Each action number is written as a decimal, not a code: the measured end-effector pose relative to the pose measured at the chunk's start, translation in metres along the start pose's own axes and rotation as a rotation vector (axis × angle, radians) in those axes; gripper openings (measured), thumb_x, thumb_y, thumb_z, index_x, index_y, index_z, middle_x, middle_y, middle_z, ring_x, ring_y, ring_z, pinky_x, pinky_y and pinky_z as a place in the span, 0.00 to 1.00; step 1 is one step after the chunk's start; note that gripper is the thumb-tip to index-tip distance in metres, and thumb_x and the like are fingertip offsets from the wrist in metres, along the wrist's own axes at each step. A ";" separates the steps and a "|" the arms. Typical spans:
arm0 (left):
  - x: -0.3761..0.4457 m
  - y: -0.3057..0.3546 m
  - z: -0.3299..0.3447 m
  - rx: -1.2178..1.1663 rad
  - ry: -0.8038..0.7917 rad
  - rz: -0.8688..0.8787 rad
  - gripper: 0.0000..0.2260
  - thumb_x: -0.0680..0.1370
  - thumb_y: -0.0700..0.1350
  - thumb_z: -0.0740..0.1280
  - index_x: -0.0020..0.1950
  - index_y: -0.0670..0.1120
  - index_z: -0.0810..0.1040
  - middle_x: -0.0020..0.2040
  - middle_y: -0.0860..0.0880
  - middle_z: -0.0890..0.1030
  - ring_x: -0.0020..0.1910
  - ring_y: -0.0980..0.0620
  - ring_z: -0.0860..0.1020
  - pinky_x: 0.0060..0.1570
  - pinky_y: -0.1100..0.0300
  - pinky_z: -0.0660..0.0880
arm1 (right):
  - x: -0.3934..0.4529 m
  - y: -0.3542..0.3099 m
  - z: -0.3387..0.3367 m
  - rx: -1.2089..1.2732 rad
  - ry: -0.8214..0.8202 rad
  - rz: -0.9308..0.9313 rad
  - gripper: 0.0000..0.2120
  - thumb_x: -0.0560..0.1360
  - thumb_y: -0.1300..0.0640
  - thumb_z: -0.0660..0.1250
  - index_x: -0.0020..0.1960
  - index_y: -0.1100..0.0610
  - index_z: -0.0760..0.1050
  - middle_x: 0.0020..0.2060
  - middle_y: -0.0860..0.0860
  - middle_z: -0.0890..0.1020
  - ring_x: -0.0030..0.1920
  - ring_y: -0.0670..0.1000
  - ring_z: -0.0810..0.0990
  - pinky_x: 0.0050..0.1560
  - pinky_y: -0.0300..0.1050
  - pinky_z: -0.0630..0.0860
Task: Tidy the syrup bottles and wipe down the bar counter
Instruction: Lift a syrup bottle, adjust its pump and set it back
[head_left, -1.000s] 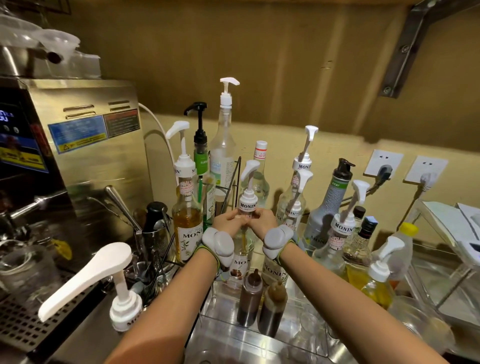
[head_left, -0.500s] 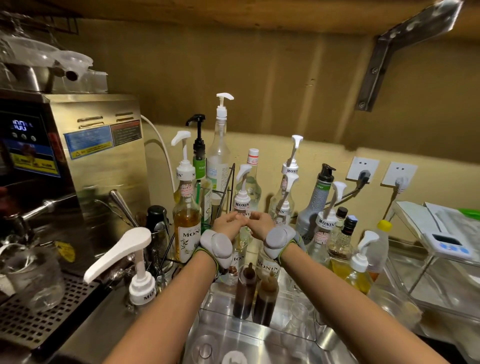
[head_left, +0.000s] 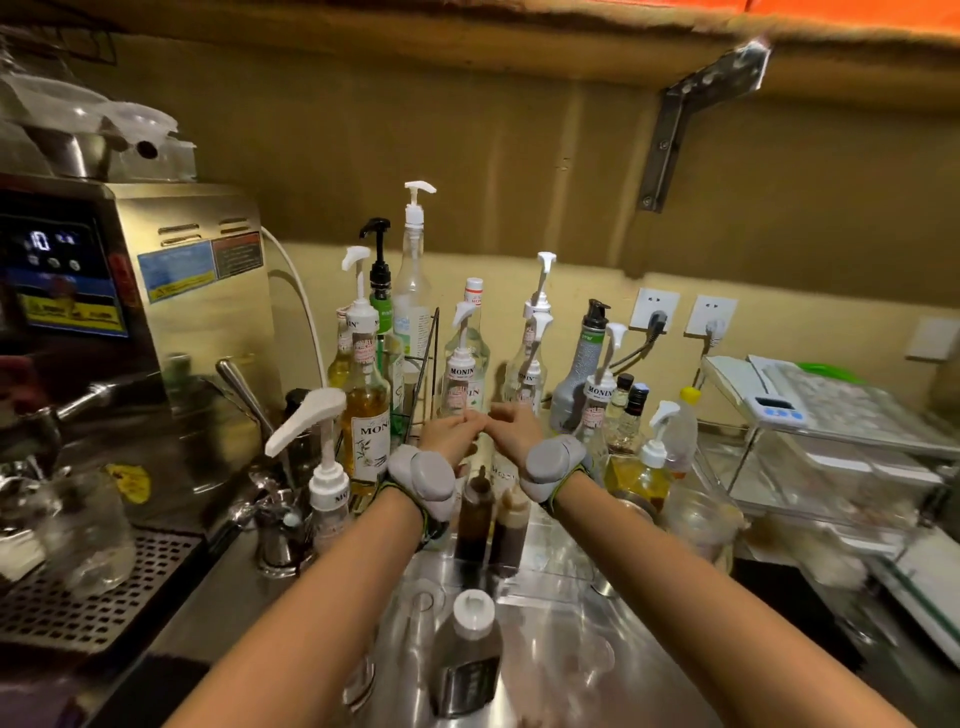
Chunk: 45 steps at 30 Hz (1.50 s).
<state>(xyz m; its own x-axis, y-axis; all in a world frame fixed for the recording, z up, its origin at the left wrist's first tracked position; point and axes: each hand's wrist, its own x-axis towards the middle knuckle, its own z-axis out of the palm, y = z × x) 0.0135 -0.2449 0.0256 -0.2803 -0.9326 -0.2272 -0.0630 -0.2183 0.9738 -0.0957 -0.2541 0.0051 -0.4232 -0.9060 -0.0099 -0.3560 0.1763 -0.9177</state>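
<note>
Brushed-steel espresso machine (head_left: 197, 291) at counter's left end. Glass Monin pump bottles (head_left: 370, 410) clustered mid-counter against wall. Left hand (head_left: 451, 435) and right hand (head_left: 515, 429) curled, fingertips touching; whether they grip clear pump bottle (head_left: 461, 384) behind unclear. Two brown squeeze bottles (head_left: 491, 525) nearer, on steel counter (head_left: 566, 613).

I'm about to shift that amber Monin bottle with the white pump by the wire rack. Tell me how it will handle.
The amber Monin bottle looks like glass and is mostly full, so probably heavy and breakable. Tall and narrow with a long pump on top, it may tip if pushed high. Neighbouring bottles and the wire rack crowd it, so lifting straight up seems safer.
</note>
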 end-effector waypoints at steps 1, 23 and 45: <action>-0.009 -0.002 -0.002 0.011 -0.002 0.005 0.09 0.78 0.45 0.65 0.37 0.48 0.73 0.34 0.52 0.72 0.34 0.56 0.70 0.30 0.68 0.69 | -0.008 0.000 0.001 0.002 0.011 0.008 0.31 0.74 0.48 0.68 0.71 0.64 0.67 0.63 0.57 0.76 0.63 0.55 0.75 0.60 0.45 0.73; -0.121 -0.037 -0.104 0.066 -0.162 -0.075 0.18 0.76 0.47 0.68 0.61 0.38 0.77 0.48 0.46 0.79 0.45 0.53 0.76 0.41 0.66 0.72 | -0.161 -0.021 0.067 0.186 -0.024 0.145 0.16 0.75 0.64 0.66 0.62 0.65 0.75 0.52 0.64 0.81 0.42 0.53 0.79 0.32 0.36 0.73; -0.084 -0.046 -0.168 0.086 -0.071 -0.099 0.10 0.74 0.33 0.68 0.37 0.44 0.72 0.41 0.46 0.76 0.41 0.50 0.76 0.35 0.62 0.71 | -0.135 -0.019 0.129 0.099 -0.060 0.111 0.11 0.68 0.61 0.75 0.44 0.56 0.74 0.34 0.48 0.75 0.35 0.46 0.73 0.35 0.35 0.69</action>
<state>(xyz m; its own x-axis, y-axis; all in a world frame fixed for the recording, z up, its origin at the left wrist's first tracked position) 0.2005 -0.2048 -0.0004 -0.3351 -0.8846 -0.3243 -0.1746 -0.2799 0.9440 0.0754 -0.1849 -0.0268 -0.4037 -0.9049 -0.1348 -0.2242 0.2407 -0.9443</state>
